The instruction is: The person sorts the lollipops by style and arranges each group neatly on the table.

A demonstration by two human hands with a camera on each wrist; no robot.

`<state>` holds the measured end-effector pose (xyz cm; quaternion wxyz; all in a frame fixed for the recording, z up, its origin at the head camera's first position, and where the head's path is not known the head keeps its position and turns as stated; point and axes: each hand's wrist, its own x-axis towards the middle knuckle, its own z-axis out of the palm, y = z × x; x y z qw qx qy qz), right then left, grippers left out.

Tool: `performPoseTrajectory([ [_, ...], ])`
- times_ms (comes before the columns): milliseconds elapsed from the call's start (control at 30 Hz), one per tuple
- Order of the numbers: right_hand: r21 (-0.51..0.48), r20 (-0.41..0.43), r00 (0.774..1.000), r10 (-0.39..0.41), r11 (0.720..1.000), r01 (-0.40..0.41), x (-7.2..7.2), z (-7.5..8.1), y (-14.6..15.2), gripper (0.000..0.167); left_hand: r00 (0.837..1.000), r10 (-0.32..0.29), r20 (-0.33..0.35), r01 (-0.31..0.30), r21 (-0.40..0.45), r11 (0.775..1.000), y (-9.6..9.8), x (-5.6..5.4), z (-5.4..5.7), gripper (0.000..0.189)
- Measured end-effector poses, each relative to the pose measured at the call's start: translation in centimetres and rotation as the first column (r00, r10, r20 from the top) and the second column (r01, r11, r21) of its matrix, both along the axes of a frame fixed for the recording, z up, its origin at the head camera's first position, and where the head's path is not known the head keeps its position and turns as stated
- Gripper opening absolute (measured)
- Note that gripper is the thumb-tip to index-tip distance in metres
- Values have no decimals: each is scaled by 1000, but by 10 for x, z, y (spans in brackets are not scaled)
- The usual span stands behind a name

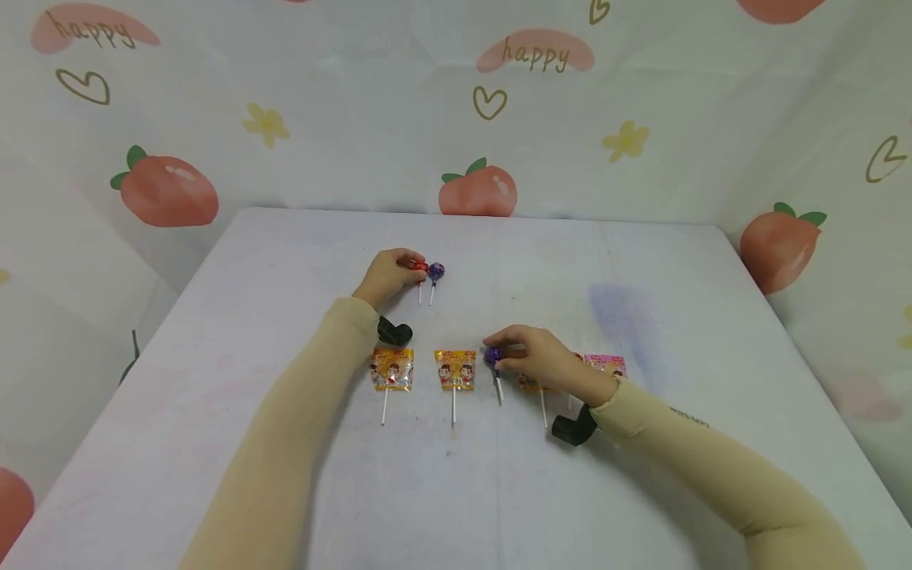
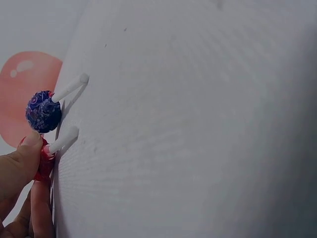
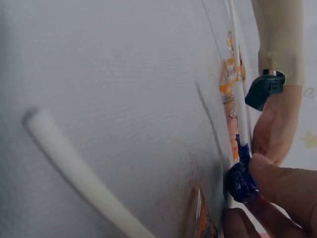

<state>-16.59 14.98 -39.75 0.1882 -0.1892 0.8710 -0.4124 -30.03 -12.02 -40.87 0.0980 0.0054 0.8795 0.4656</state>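
Observation:
At the back of the table, my left hand [image 1: 387, 277] pinches a red-wrapped lollipop [image 1: 421, 267] between thumb and fingers. Right beside it is a blue-purple lollipop [image 1: 437, 271]; both white sticks point toward the front, and their tips meet the table in the left wrist view. Nearer the front, my right hand [image 1: 547, 362] holds another purple lollipop [image 3: 241, 184] by its round head, stick pointing forward. A flat orange-packed lollipop [image 1: 454, 370] lies just left of this hand. Another orange packet [image 1: 530, 384] is partly hidden under the right hand.
Further left lies one more orange-packed lollipop [image 1: 392, 370], close to the left sleeve. A pink-packed lollipop [image 1: 607, 363] shows partly behind the right wrist. The white table [image 1: 427, 491] ends at a printed backdrop [image 1: 370, 119]. Dark wrist cameras sit under both wrists.

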Motion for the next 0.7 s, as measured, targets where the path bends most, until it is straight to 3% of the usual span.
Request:
performPoseTrajectory([
  [700, 24, -67, 998, 8, 1000, -6, 2, 2, -3, 27, 1000, -3, -5, 3, 2, 1000, -1, -1, -1, 32],
])
